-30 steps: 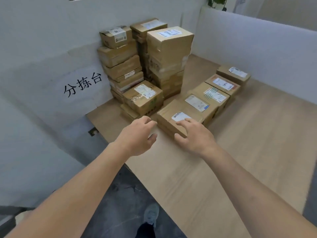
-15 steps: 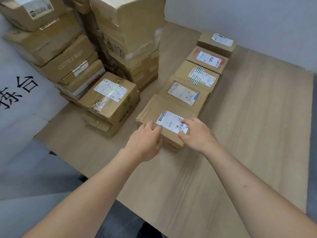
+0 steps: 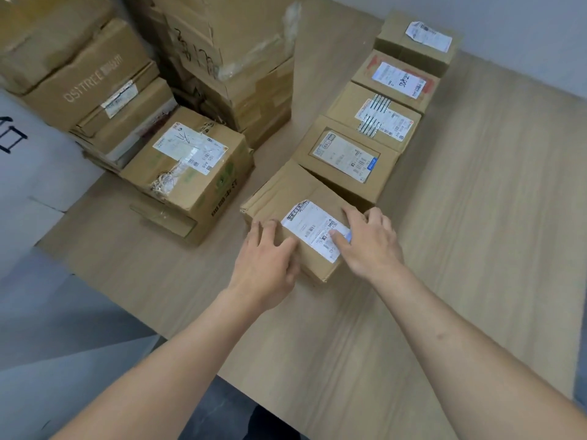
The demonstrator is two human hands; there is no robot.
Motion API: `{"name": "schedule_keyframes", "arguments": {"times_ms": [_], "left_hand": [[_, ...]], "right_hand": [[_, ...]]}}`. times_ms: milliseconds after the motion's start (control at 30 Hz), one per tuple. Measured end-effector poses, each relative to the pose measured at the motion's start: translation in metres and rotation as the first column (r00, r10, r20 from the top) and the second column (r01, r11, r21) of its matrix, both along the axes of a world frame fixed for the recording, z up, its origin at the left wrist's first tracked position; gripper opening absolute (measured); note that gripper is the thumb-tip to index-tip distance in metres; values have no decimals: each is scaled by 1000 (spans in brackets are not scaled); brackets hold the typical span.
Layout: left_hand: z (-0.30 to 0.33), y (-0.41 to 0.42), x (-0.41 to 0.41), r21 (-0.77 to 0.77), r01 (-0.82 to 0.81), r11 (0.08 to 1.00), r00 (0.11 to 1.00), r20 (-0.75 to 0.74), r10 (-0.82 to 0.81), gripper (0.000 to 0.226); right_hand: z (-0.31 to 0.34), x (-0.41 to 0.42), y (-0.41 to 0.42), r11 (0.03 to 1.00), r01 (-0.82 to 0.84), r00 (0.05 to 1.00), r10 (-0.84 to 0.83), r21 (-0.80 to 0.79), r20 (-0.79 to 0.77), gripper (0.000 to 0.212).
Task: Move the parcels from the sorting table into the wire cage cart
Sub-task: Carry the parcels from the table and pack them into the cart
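Note:
A row of several labelled cardboard parcels runs along the wooden sorting table (image 3: 476, 223). The nearest parcel (image 3: 295, 192) is turned slightly out of line with the second parcel (image 3: 346, 154), leaving a wedge-shaped gap between them. My left hand (image 3: 266, 262) grips its near left corner, fingers on top and thumb against the front face. My right hand (image 3: 365, 246) grips its right end, thumb on the white label and fingers curled over the far edge. The wire cage cart is out of view.
A tall stack of taped boxes (image 3: 228, 58) fills the table's back left. In front of it a labelled carton (image 3: 190, 166) lies on a flat box. A white panel with black characters (image 3: 19, 160) stands at the left, grey floor (image 3: 63, 344) below it.
Both hands reached forward from open air onto the nearest parcel and took hold of it. The parcel has turned slightly away from the row. The view has closed in on the table.

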State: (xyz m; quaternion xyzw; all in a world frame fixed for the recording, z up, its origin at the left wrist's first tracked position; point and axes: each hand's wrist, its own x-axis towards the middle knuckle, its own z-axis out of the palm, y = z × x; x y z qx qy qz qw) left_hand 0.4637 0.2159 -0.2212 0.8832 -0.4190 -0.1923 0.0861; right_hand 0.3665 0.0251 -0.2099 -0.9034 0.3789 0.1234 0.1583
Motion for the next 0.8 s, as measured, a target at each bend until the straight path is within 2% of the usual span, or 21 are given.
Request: {"name": "schedule_keyframes", "arguments": {"times_ms": [67,133,200,267,367,500,800], "left_hand": [[2,5,-2,27,-89,996,996,-18,89,32],[3,11,-4,58,-181,982,981,-67,185,41],[4,19,-3,71,-258,964,953,-143,266,47],[2,28,1,72,-290,954,924,-240,299,55],[-5,42,4,45,-260,965,884,-390,256,71],[-11,50,1,26,-235,972,836,-504,216,81],[5,74,-33,-51,-350,935,814,-511,277,82]], "right_hand": [[1,-6,15,1000,-14,999,14,12,-35,63],[-2,-11,30,994,13,998,-6,110,-62,70],[-8,-16,43,974,39,999,-34,221,-25,75],[-12,-19,51,946,8,998,-26,325,53,76],[-15,-19,58,899,-65,992,12,433,123,76],[-16,-21,67,890,-78,989,11,448,151,74],[3,-43,81,893,-176,969,85,413,231,75]]}}
